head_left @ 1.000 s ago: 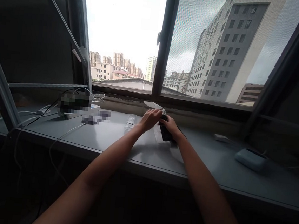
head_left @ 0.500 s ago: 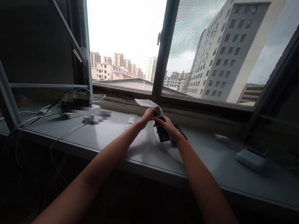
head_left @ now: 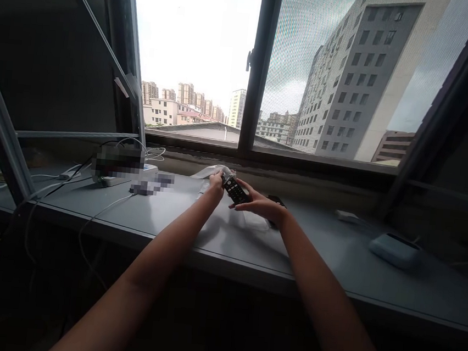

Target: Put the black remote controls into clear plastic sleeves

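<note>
A black remote control (head_left: 236, 191) with pale buttons is held above the desk between my two hands, tilted down toward the right. My left hand (head_left: 216, 184) is closed at its far end, where clear plastic wrap (head_left: 213, 169) bunches and trails to the left. My right hand (head_left: 254, 200) grips the near end, thumb above and fingers beneath. Behind my right wrist lies another black remote control (head_left: 276, 200), partly hidden. Clear plastic (head_left: 256, 222) rests on the desk below my right hand.
On the grey desk (head_left: 131, 215), a transparent plastic item (head_left: 203, 188) lies beside my left hand. Cables and a white power strip (head_left: 150, 169) are at the left. A pale blue box (head_left: 394, 249) and a small white object (head_left: 346, 215) sit at the right. The window stands behind.
The remote control has shifted left and up, and more of its button face shows. Both hands moved left with it; the plastic wrap trails lower and further left.
</note>
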A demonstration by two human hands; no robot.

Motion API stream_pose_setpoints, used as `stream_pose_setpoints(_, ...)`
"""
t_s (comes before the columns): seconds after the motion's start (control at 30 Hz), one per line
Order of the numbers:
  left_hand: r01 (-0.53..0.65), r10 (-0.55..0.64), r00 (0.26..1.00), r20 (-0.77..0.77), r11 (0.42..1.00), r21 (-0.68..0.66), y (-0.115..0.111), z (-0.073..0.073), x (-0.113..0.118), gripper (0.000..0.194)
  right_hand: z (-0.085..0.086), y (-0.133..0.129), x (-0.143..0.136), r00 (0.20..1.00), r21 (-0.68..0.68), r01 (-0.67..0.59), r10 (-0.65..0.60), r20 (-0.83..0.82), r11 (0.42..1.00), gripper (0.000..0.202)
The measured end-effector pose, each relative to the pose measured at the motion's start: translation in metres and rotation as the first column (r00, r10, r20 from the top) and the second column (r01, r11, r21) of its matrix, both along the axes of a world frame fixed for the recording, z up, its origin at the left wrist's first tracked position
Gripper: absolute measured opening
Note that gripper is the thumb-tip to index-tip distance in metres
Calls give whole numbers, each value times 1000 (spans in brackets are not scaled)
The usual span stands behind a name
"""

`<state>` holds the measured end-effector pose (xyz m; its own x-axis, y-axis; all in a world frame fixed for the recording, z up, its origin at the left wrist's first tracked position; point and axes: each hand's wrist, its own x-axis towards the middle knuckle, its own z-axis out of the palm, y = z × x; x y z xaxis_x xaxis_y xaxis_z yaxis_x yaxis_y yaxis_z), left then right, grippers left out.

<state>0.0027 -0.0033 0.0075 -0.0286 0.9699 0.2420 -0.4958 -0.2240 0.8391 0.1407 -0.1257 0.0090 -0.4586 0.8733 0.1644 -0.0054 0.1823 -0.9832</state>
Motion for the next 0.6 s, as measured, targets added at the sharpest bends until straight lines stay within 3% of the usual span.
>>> stream_pose_setpoints(0.13, 126, -112, 985, 133, 987, -99, -7, 3, 5, 27, -1, 1, 1, 999, 46, 15, -14, -32, 999, 99)
stream_pose_setpoints(0.27, 205, -204, 979, 20, 976, -75, -10, 4, 8, 30, -4, 7, 4, 997, 61, 29, -24, -78, 998, 103)
stream_pose_setpoints(0.37, 198, -201, 977, -74, 979, -50, -8, 2, 8, 39, -7, 12, 5, 990, 52, 51, -43, -133, 997, 107)
stream_pose_setpoints(0.6, 225, -238, 939, -249, 971, -82, -12, 2, 9, 39, -12, 24, 6, 957, -42, 222, -226, -180, 974, 107)
